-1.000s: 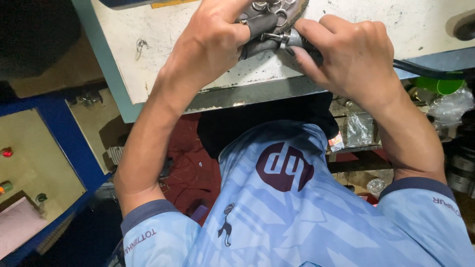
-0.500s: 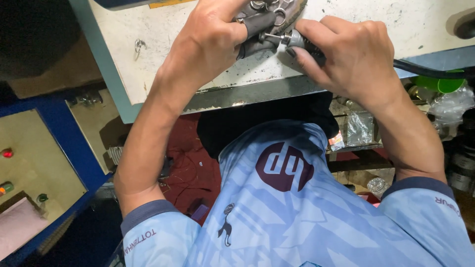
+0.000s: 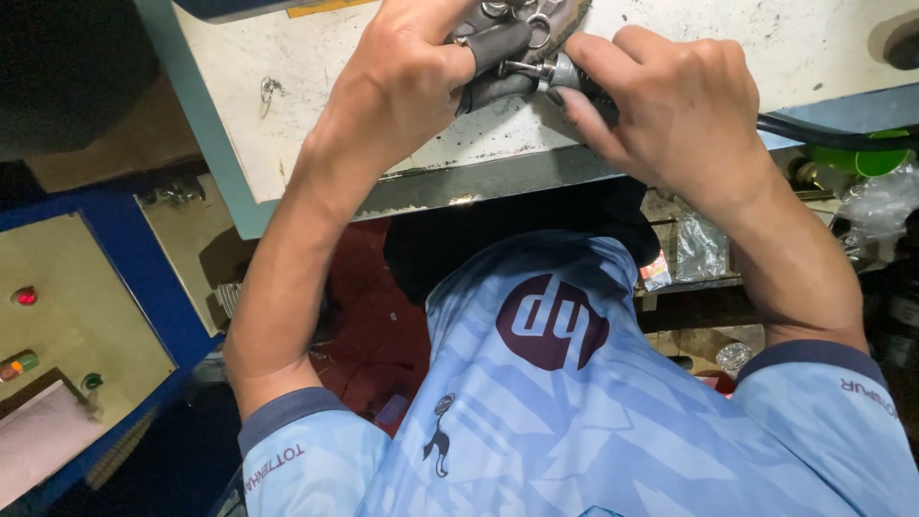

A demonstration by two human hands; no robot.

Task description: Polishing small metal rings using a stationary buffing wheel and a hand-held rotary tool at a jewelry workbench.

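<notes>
We see a blue control panel (image 3: 57, 325) with coloured buttons, a green lid (image 3: 857, 158), and crumpled plastic bags (image 3: 701, 247).

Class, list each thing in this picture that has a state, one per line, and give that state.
Left hand: closed on the dark leather piece.
Dark leather piece: gripped, lying on the white worktable, metal rings showing.
Right hand: closed around the metal-tipped tool.
Metal-tipped tool: held, tip against the leather piece.
White worktable: scuffed, stained.
Red indicator lamp: apparently lit.

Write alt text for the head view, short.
Seen from above, a left hand grips a dark leather piece with metal rings on a scuffed white worktable, while the right hand presses a small silver metal tool against it. A light blue patterned jersey fills the foreground.
</notes>
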